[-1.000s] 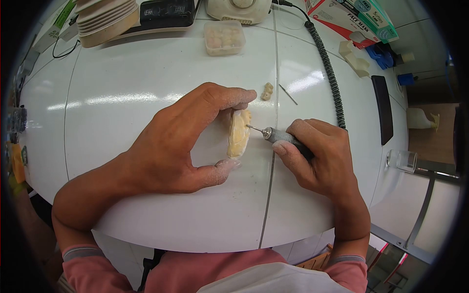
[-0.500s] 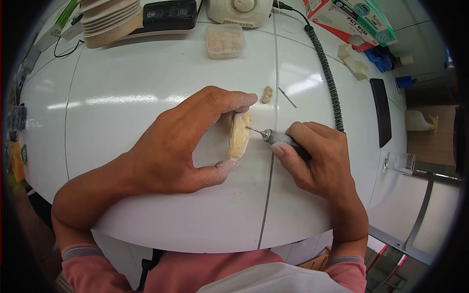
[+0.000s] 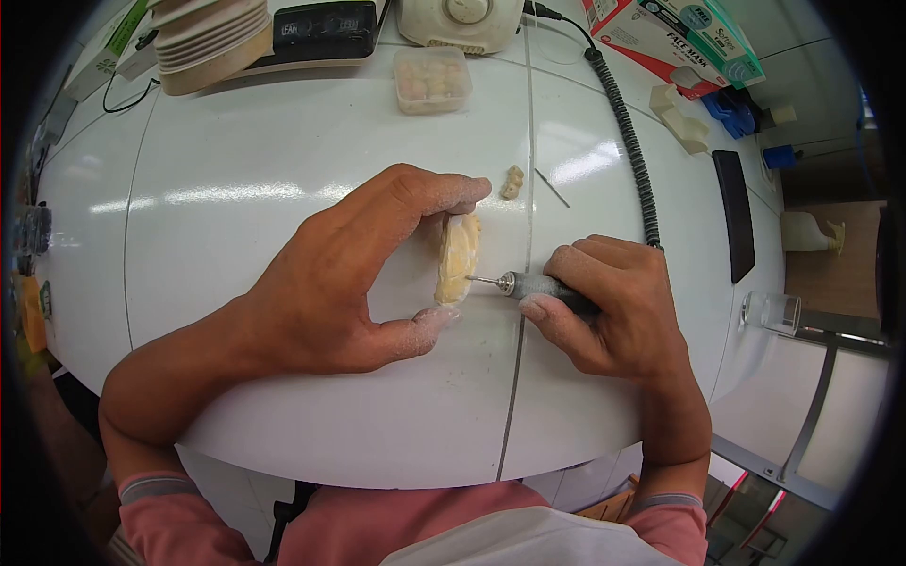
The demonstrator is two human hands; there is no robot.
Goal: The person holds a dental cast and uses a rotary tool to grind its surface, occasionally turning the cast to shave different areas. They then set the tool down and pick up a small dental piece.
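Observation:
My left hand (image 3: pixel 354 269) pinches the two ends of a pale yellow dental model (image 3: pixel 458 259) between thumb and fingers, its long side facing right. White dust coats the fingertips. In my right hand (image 3: pixel 618 307) is a grey rotary handpiece (image 3: pixel 557 290), gripped like a pen and pointing left. Its thin metal bur (image 3: pixel 486 279) reaches the lower right side of the dental model; whether it touches cannot be made out. Just above the model lie a small beige tooth-shaped piece (image 3: pixel 512 183) and a thin metal rod (image 3: pixel 553 188).
A clear box of beige pieces (image 3: pixel 432 81) stands at the back, near a cream control unit (image 3: pixel 462 21) with a dial. The handpiece's coiled black cord (image 3: pixel 627 132) runs along the right. Face mask boxes (image 3: pixel 675 42), a black bar (image 3: pixel 733 217) and a glass (image 3: pixel 772 312) are farther right.
The handpiece has moved down along the model, its bur going from the upper right side to the lower right side. My left hand and the model stay nearly in place.

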